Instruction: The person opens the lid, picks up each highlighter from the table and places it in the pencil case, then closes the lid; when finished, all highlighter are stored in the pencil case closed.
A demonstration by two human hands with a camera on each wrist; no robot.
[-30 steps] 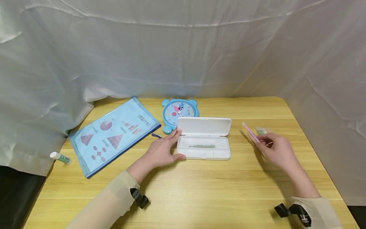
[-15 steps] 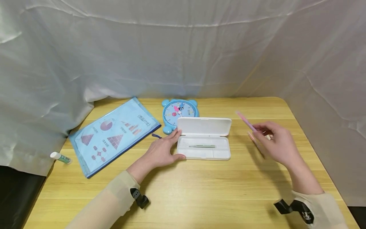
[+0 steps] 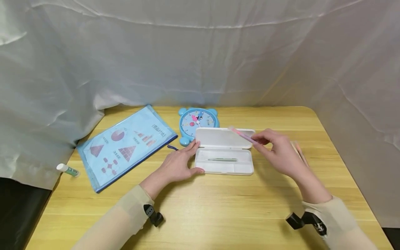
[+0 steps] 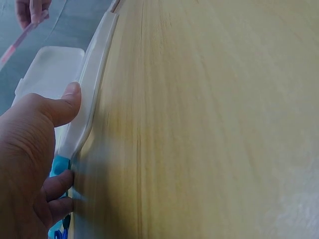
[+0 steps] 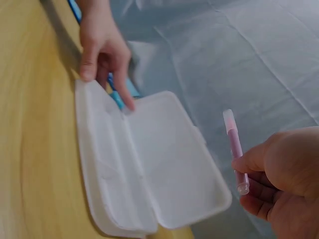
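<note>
A white pencil case (image 3: 243, 168) lies on the table with its lid (image 3: 215, 139) raised at the back. Inside it is one slim greenish pen (image 3: 222, 159). My left hand (image 3: 176, 166) holds the case's left end, thumb at the front corner and fingers by the hinge. Between thumb and fingers my right hand (image 3: 279, 152) pinches a pink-purple pen (image 5: 236, 147) with a clear cap. That pen is in the air near the lid's right end and overlaps it in the head view. Part of its barrel is hidden by the fingers.
Behind the case sits a blue toy clock (image 3: 197, 121). A blue zip document pouch (image 3: 128, 147) lies to the left, with a glue stick (image 3: 68, 170) beyond it. More pens (image 3: 301, 153) lie right of my right hand, partly hidden. A grey curtain (image 3: 200, 62) hangs behind the table.
My right hand has lifted the pink-purple pen and carried it left, from beside the other pens to the case's lid. My left hand has stayed on the case.
</note>
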